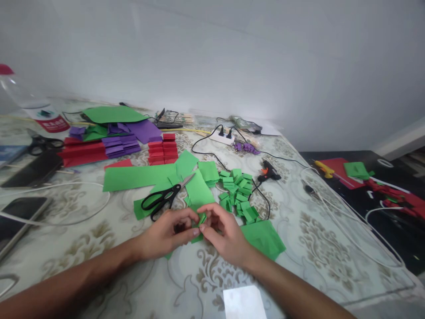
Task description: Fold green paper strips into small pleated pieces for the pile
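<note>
A small folded piece of green paper (202, 219) is pinched between my two hands above the table. My left hand (172, 228) grips it from the left with thumb and fingertips, and my right hand (223, 230) pinches it from the right. Just beyond my left hand lie black-handled scissors (165, 196), blades pointing away to the right, on strips of green paper (139, 177). A heap of small folded green paper pieces (237, 190) sits past my right hand. Partly under my right wrist is a larger green sheet (267, 239).
A black glue gun (269, 172) rests at the right, its cable running towards a white power strip (222, 137). Red folded paper (162, 150), purple folded paper (121, 145), a bottle (43, 110) and phones (21, 219) lie left. A white card (245, 302) lies near me.
</note>
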The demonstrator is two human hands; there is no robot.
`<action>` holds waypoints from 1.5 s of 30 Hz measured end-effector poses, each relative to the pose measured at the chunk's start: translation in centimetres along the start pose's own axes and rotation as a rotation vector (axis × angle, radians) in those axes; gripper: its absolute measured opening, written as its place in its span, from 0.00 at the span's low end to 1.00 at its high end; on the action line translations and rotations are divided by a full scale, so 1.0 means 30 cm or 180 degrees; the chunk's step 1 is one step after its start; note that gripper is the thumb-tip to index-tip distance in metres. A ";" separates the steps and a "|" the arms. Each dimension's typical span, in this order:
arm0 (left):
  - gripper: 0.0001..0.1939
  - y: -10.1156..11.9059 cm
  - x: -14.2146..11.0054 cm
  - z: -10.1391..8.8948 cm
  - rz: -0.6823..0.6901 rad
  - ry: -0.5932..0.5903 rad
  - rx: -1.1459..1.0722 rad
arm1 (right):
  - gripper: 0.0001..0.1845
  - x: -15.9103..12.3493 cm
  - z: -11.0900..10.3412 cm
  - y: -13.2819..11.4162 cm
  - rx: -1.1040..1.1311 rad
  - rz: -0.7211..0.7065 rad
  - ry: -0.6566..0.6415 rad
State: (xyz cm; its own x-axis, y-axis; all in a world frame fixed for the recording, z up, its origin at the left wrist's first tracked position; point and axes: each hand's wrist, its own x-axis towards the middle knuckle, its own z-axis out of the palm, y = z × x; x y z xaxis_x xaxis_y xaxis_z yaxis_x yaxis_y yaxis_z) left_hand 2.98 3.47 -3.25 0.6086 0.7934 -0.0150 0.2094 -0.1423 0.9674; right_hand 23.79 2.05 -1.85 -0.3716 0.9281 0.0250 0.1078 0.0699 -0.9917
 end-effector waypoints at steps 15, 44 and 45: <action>0.14 -0.010 -0.009 -0.001 -0.0128 0.0114 -0.0147 | 0.15 0.006 0.000 0.012 -0.0093 0.0037 0.0250; 0.13 -0.030 0.000 0.026 -0.0160 0.0656 -0.0069 | 0.13 0.014 0.004 0.021 0.0017 0.0059 0.0607; 0.13 -0.029 0.001 0.026 -0.0151 0.0635 -0.0065 | 0.13 0.014 0.004 0.023 0.0027 0.0062 0.0598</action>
State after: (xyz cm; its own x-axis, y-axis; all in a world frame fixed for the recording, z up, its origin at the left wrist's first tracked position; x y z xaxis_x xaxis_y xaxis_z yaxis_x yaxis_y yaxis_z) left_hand 3.40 3.15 -4.30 0.4343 0.9007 -0.0121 0.2174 -0.0918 0.9717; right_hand 23.58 2.44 -2.53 -0.1907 0.9812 0.0282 0.1051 0.0490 -0.9933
